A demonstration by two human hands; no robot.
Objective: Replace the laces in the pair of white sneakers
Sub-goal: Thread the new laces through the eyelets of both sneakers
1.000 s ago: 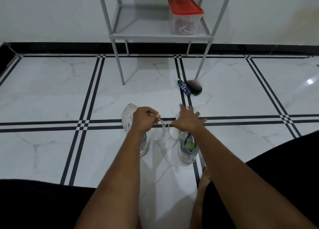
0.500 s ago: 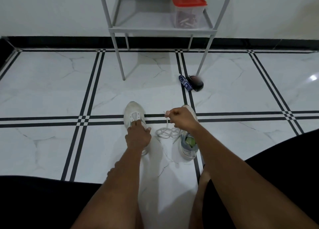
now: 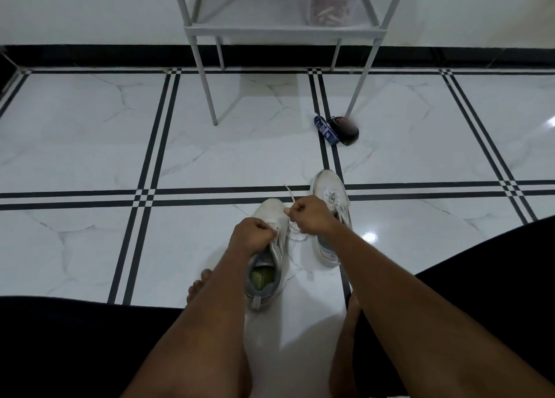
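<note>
Two white sneakers stand on the tiled floor in front of me. The left sneaker (image 3: 270,217) shows its grey lining and green insole towards me. My left hand (image 3: 250,232) sits curled over its tongue and pinches at the lace there. The right sneaker (image 3: 329,187) stands beside it with its lace still in the eyelets. My right hand (image 3: 309,214) grips a white lace (image 3: 289,195), whose tip sticks up past the fist while loose loops hang between the two shoes.
A grey metal shelf (image 3: 279,31) stands at the back with a red-lidded plastic box (image 3: 333,4) on it. A small blue packet (image 3: 325,130) and a black object (image 3: 345,129) lie by its right front leg. My bare feet rest near the shoes.
The left sneaker has been pulled nearer to me. My left hand has curled onto its lace area. My right hand still holds the lace and has come closer to the left shoe.
</note>
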